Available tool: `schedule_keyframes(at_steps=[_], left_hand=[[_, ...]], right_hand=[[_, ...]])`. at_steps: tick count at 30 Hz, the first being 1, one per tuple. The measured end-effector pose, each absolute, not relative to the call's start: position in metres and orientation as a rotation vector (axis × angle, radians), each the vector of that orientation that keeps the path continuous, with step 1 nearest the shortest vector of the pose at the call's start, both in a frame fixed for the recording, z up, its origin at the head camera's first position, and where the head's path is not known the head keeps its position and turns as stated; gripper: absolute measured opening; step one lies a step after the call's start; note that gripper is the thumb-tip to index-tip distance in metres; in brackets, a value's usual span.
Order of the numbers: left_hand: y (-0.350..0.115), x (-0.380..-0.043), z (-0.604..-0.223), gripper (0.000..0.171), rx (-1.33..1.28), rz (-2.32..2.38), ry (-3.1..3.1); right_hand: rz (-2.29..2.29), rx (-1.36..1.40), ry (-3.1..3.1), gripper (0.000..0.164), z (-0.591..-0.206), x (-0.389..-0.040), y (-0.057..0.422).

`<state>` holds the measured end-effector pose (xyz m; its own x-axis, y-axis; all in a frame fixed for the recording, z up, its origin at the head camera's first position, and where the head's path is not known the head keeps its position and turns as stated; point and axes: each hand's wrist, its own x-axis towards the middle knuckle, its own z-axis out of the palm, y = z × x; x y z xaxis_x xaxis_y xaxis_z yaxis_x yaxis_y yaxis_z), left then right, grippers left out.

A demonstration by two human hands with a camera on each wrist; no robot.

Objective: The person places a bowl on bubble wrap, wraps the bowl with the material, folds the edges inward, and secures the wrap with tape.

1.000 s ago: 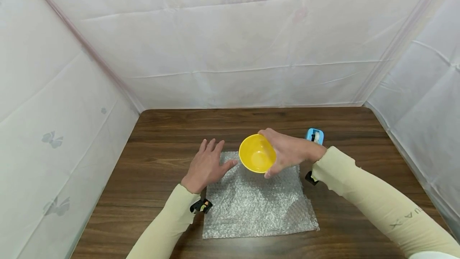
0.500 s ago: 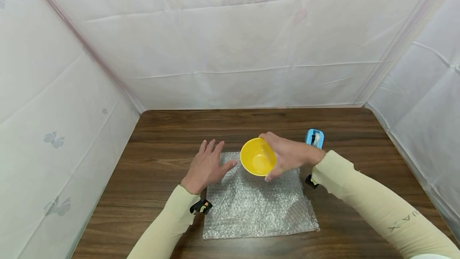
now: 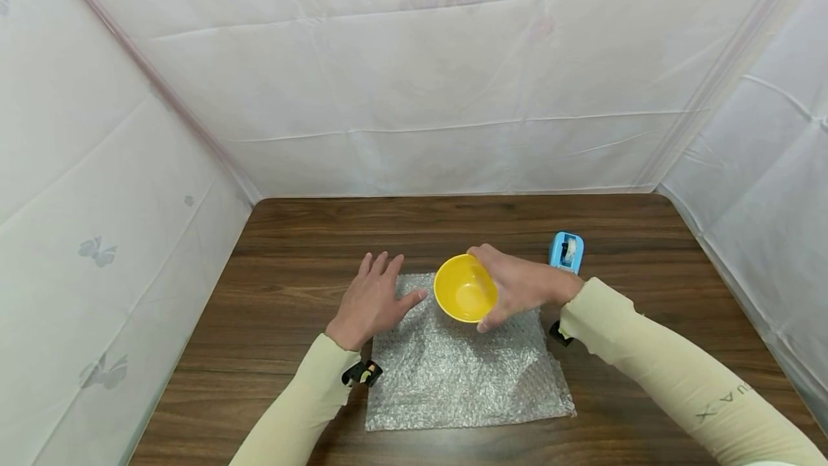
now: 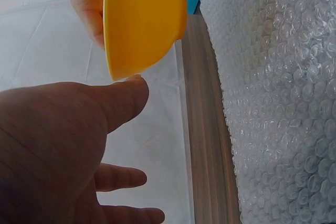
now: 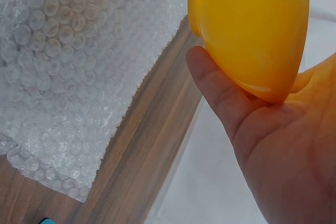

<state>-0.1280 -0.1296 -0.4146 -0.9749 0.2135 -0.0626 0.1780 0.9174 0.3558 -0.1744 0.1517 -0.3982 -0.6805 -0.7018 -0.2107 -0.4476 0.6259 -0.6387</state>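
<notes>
A yellow bowl (image 3: 464,289) is held by its right side in my right hand (image 3: 520,282), upright over the far part of a sheet of bubble wrap (image 3: 466,380). Both wrist views show a gap between the bowl's base and the sheet. In the right wrist view the thumb lies along the outside of the bowl (image 5: 252,24). My left hand (image 3: 370,304) has its fingers spread at the sheet's far left corner; its thumb points toward the bowl. Whether this hand touches the sheet or the table cannot be made out.
A blue tape dispenser (image 3: 566,250) stands on the dark wooden table (image 3: 291,250), just beyond my right wrist. White plastic sheeting (image 3: 414,92) rises behind the table and along both sides.
My right hand has lowered the bowl slightly toward the bubble wrap and nearer to me. The left hand and the sheet stay where they were.
</notes>
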Motion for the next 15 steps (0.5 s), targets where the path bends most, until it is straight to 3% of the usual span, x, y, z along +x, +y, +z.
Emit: schedule_keyframes(at_steps=[15], left_hand=[[-0.131,-0.127,-0.416,0.08,0.311,0.543,2.98]], right_hand=[[-0.755,-0.882,2.416,0.122,-0.415,-0.17,0.149]])
